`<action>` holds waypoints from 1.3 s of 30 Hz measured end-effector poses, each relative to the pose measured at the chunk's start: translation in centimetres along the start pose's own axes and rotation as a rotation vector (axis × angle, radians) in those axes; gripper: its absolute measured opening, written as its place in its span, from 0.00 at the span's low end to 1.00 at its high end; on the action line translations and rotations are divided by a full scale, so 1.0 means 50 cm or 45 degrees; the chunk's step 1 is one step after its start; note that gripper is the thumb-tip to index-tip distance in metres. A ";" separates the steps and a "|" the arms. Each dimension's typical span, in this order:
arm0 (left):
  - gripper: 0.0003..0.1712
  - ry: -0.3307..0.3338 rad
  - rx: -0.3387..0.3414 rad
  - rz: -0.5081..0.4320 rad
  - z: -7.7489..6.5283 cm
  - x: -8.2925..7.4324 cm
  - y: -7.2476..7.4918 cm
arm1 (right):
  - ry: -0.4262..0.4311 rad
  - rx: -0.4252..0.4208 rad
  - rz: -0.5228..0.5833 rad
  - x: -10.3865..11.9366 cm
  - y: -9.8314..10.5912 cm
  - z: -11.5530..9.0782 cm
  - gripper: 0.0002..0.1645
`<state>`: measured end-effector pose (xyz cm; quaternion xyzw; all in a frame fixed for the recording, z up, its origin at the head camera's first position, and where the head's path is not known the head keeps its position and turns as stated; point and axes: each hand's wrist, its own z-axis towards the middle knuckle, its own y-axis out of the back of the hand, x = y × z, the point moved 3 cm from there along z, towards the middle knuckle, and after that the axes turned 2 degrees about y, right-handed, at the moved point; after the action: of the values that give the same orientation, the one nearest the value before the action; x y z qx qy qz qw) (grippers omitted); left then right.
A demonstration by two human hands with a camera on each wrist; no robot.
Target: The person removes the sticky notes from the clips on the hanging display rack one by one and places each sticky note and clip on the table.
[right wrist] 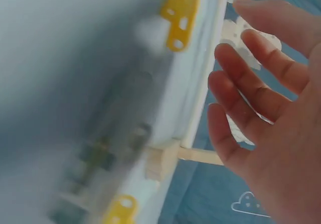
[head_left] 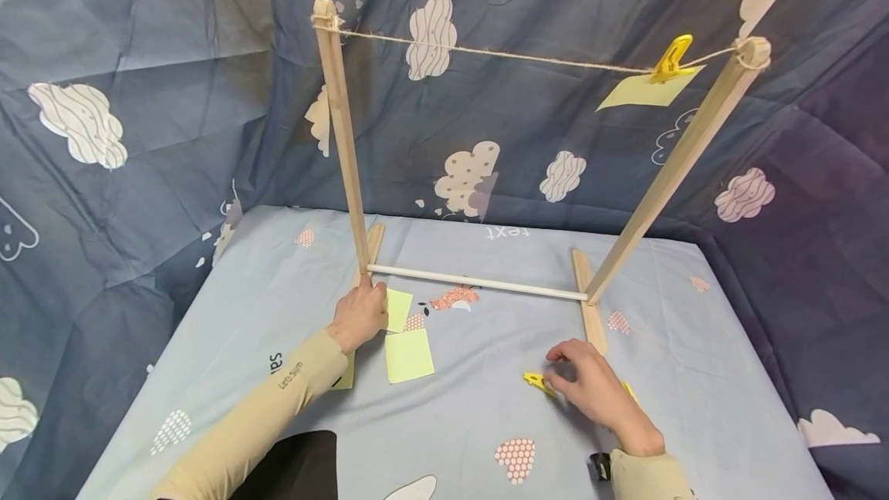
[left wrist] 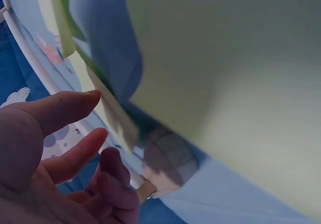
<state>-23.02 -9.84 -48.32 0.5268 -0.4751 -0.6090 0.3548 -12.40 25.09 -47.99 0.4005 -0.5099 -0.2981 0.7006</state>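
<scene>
My left hand is by the foot of the left wooden post, beside a pale yellow sticky note. In the left wrist view its thumb and index finger are apart near the notes' edges, with nothing pinched between them. Closer to me lies a second sticky note, and another note is partly hidden by the left sleeve. My right hand hovers with loosely bent fingers over a yellow clip. Another yellow clip is mostly covered by this hand in the head view.
A wooden frame stands on the pale blue cloth, with a white rod along its base. From the twine across its top, a yellow clip holds a sticky note. Dark patterned fabric hangs around.
</scene>
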 end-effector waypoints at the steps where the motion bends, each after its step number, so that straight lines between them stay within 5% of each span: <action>1: 0.07 -0.005 0.001 -0.002 0.000 -0.003 0.003 | 0.036 -0.038 -0.010 0.000 0.010 0.003 0.13; 8: 0.10 -0.142 -0.023 -0.047 0.006 -0.045 0.057 | 0.322 -0.362 -0.061 0.023 0.153 0.041 0.17; 15: 0.10 -0.352 -0.022 -0.265 0.028 -0.116 0.173 | 0.536 -0.763 -0.075 0.110 0.356 0.079 0.15; 21: 0.11 -0.534 -0.151 -0.369 0.049 -0.191 0.276 | 0.570 -0.903 -0.058 0.206 0.488 0.103 0.16; 27: 0.11 -0.653 -0.154 -0.514 0.070 -0.259 0.353 | 0.588 -0.940 0.164 0.272 0.561 0.129 0.21; 32: 0.14 -0.641 -0.137 -0.673 0.100 -0.308 0.378 | 0.515 -0.935 0.192 0.301 0.590 0.153 0.26; 39: 0.18 -0.418 -0.023 -1.147 0.147 -0.368 0.390 | 0.383 -0.846 0.065 0.316 0.598 0.203 0.30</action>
<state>-27.99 3.04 -24.19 0.5741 -0.2439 -0.7813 -0.0195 -17.03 24.42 -12.97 0.1774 -0.2863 -0.3677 0.8668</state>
